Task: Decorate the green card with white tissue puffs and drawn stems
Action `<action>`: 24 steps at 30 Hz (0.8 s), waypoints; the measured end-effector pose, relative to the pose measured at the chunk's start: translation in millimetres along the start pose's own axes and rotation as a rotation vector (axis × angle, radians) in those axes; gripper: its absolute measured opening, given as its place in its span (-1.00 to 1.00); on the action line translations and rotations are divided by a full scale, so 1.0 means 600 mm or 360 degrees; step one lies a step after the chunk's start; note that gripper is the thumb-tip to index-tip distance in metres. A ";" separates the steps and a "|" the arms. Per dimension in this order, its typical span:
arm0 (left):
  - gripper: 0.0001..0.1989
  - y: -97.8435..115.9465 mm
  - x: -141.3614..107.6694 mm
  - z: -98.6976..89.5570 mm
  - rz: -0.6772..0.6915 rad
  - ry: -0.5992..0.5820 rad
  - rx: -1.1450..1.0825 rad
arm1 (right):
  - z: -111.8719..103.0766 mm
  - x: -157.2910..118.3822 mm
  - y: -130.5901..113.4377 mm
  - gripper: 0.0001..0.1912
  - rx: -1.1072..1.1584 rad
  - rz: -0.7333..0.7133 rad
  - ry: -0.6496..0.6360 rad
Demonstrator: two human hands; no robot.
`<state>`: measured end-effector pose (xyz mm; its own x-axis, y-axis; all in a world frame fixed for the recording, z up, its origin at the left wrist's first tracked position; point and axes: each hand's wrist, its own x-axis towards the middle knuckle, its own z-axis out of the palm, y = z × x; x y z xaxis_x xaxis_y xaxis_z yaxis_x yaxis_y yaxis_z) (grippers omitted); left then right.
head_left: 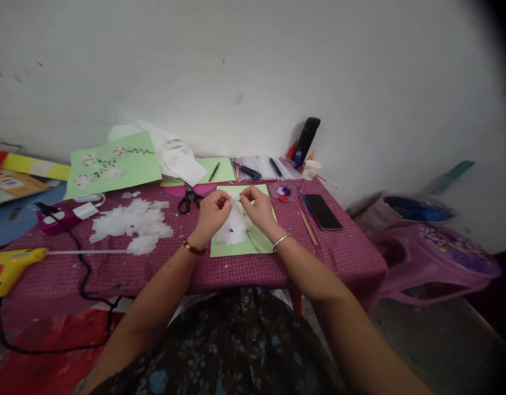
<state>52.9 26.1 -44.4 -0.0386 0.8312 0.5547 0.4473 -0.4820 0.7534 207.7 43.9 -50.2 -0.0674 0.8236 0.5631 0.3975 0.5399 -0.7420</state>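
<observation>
The worktop [351,249], covered in a red checked cloth, runs along a pale wall at its far edge. Beyond its right edge stands a pink stool [433,274]. Toward the far edge, on the left, is a green sheet with painted blossoms [135,170]. A second green sheet [236,250] lies flat by the near edge, right of the middle, below both hands.

Left of that sheet, a spread pile of white tissue pieces [131,222] covers part of the cloth. A yellow glue gun [18,263] lies toward the near edge, at far left. The left hand [211,211] and the right hand [259,207] are over the upper part of the second sheet, a narrow gap between their fingertips. Thumb and fingers of each are drawn in as for a pinch; whether they grip anything is too small to tell.

The white piece [234,233], with a small purple mark, lies on the second sheet, between the hands and slightly nearer the near edge; its upper end reaches in under the fingertips. To its right, a thin dark stem line [251,240] runs down the sheet, close below the right hand.

A dark phone [323,212] rests near the right edge. Black-handled scissors [189,201] lie just left of the left hand. A small palette [284,192] bearing white, purple and red paint sits to the right of the right hand, and a slim wooden stick [308,227] lies beside the phone.
</observation>
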 end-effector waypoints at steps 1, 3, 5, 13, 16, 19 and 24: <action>-0.93 0.000 0.000 0.000 -0.0002 0.0001 0.0004 | 0.000 0.000 -0.002 -0.92 0.0033 -0.0006 -0.0014; -0.94 0.001 0.000 0.000 -0.0013 0.0000 0.0000 | 0.000 -0.002 -0.005 -0.89 0.0095 -0.0017 -0.0083; -0.94 0.002 -0.001 0.000 -0.0021 -0.0009 -0.0026 | 0.001 -0.003 -0.006 -0.86 0.0106 -0.0021 -0.0168; -0.95 -0.004 -0.002 0.007 -0.0091 -0.0057 -0.0025 | 0.001 0.000 0.004 -0.96 -0.0106 0.0065 -0.0064; -0.96 -0.008 -0.002 0.009 -0.0090 -0.0107 0.0023 | 0.002 -0.001 0.005 -0.95 -0.0086 0.0045 -0.0115; -0.91 -0.013 -0.002 0.009 -0.0083 -0.0121 0.0114 | 0.004 -0.003 0.003 -0.95 -0.0103 0.0028 -0.0187; -0.85 -0.013 -0.001 0.002 -0.0040 -0.0120 0.0405 | 0.003 -0.006 -0.004 -0.93 -0.0179 -0.0030 -0.0295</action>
<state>50.3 29.7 -50.9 0.0100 0.8648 0.5021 0.6578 -0.3839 0.6480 205.1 40.1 -51.2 -0.2387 0.8372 0.4922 0.4935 0.5410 -0.6810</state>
